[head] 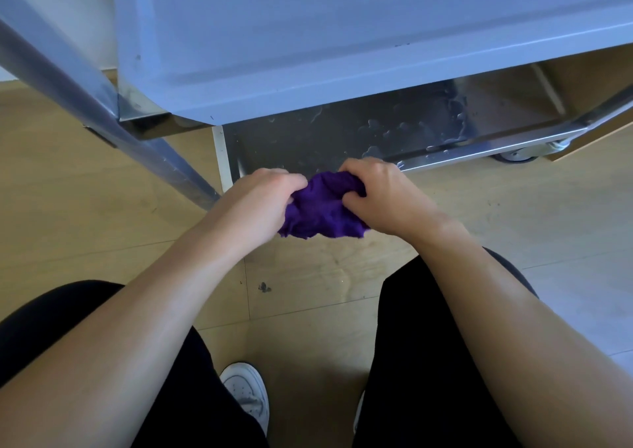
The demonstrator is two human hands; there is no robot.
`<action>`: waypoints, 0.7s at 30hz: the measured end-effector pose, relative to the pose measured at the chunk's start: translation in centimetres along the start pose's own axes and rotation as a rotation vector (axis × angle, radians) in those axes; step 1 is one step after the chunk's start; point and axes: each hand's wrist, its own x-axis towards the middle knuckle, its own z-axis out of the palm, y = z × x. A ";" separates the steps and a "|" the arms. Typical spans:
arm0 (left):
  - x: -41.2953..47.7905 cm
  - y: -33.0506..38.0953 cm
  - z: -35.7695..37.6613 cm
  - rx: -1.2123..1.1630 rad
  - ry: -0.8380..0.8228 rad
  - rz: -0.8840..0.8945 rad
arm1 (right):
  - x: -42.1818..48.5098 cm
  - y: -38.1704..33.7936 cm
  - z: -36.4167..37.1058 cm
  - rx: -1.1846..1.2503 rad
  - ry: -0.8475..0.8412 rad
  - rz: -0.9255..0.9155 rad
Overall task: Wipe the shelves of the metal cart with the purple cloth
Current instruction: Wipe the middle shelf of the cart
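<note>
A bunched purple cloth hangs between both hands, just in front of the metal cart's bottom shelf. My left hand grips its left end and my right hand grips its right end, fingers curled into the fabric. The bottom shelf shows water droplets and smears toward its right side. The cart's upper shelf fills the top of the view and hides most of the lower one.
A slanted metal cart leg runs down the left. A caster wheel sits at the bottom shelf's right corner. Wooden floor lies all around, with my black-trousered knees and a white shoe below.
</note>
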 end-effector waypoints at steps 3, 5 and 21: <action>0.1 0.0 0.0 -0.011 0.012 -0.025 | 0.1 0.2 -0.1 -0.026 0.029 -0.048; 0.2 0.4 0.0 -0.030 0.021 0.018 | 0.1 0.3 -0.2 -0.058 0.010 -0.061; 0.4 0.5 -0.3 -0.323 0.128 0.119 | 0.1 -0.3 0.1 0.266 -0.221 -0.006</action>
